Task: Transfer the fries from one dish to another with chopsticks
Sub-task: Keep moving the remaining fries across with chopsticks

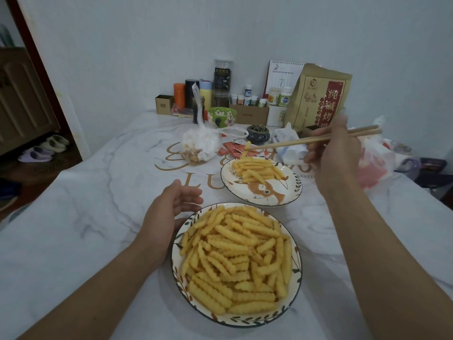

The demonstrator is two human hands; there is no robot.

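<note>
A near dish with a leaf-pattern rim is heaped with crinkle-cut fries. Behind it, a far dish with a fox drawing carries a smaller pile of fries on its back-left part. My right hand grips wooden chopsticks. Their tips pinch a single fry upright just above the far dish's pile. My left hand rests against the left rim of the near dish, its fingers loosely bent, holding nothing.
A knotted plastic bag of snacks lies left of the far dish, red sauce packets beside it. Bottles, boxes, a green bowl, a dark incense burner and a brown paper bag crowd the table's back. Plastic bags sit at right.
</note>
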